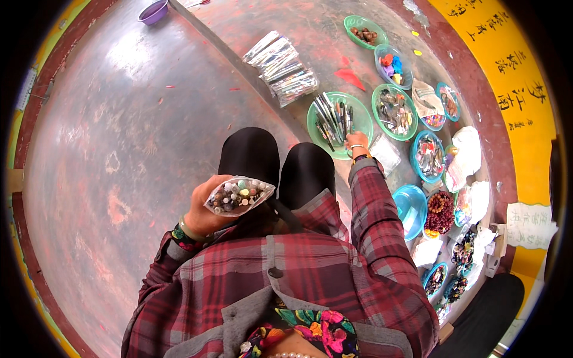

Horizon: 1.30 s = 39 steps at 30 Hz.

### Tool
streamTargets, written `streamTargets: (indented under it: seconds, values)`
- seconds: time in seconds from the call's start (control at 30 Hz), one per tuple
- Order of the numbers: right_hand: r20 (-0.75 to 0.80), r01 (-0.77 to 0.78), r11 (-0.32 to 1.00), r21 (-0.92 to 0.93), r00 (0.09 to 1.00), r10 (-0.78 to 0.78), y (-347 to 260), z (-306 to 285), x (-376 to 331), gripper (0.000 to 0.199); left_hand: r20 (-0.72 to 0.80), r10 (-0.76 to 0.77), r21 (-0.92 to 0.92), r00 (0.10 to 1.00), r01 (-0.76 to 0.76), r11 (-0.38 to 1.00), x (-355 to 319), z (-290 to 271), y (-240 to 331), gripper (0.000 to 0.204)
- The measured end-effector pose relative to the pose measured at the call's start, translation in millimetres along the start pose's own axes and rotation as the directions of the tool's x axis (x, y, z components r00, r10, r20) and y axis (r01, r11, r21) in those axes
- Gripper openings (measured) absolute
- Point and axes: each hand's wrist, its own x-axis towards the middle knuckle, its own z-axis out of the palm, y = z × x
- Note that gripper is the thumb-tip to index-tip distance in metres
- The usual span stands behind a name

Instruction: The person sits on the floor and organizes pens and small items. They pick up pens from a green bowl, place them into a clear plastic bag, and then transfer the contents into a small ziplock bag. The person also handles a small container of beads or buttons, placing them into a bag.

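My left hand (pixel 206 206) is wrapped round a clear plastic bag (pixel 270 188) above my lap. Packed inside are several pens (pixel 239 194), seen end-on, their round tips in white, black, brown and yellow. On the floor to the front right stands a green basin (pixel 313 122) with several long pens (pixel 328 116) in it, mostly dark and silver. My right hand (pixel 357 141) reaches over the basin's near edge, its fingers closed at the lower ends of the dark pens; how many it grips cannot be made out.
Bundles of wrapped pens (pixel 283 68) lie on the floor ahead. Several basins stand to the right, among them a green one of small packets (pixel 394 111) and an empty-looking blue one (pixel 409 209). A clear bag (pixel 385 154) lies beside my right wrist. A purple basin (pixel 153 12) is far left.
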Motion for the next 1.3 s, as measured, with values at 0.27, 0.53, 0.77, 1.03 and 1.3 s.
streamTargets:
  seconds: [0.27,0.53,0.77,1.03,1.3]
  values:
    - [-0.148,-0.062,0.975,-0.215,0.989,0.031,25.3,17.3,47.1,0.021,0.034,0.085,0.064,0.996,-0.087,0.994,9.4,7.0,8.7,0.049]
    - [0.058,0.03,0.874,0.484,0.996,-0.067,-1.2,-5.7,-19.7,0.025,0.009,0.08,0.094,0.997,-0.081,0.992,7.1,6.6,9.1,0.049]
    - [0.03,0.122,0.394,0.911,0.934,-0.357,-41.7,-52.2,-115.1,0.013,-0.022,0.114,-0.081,0.993,-0.116,0.99,-1.5,-0.2,2.6,0.047]
    - [-0.085,0.382,0.251,0.89,0.678,-0.73,-128.4,-103.9,-258.3,0.018,-0.012,0.183,-0.037,0.983,-0.183,0.982,-11.1,-4.5,-9.9,0.05]
    - [0.044,0.508,0.13,0.851,0.178,-0.983,-167.4,-84.2,-370.8,0.015,-0.017,0.119,-0.155,0.993,-0.12,0.981,-14.6,-7.2,-11.0,0.047]
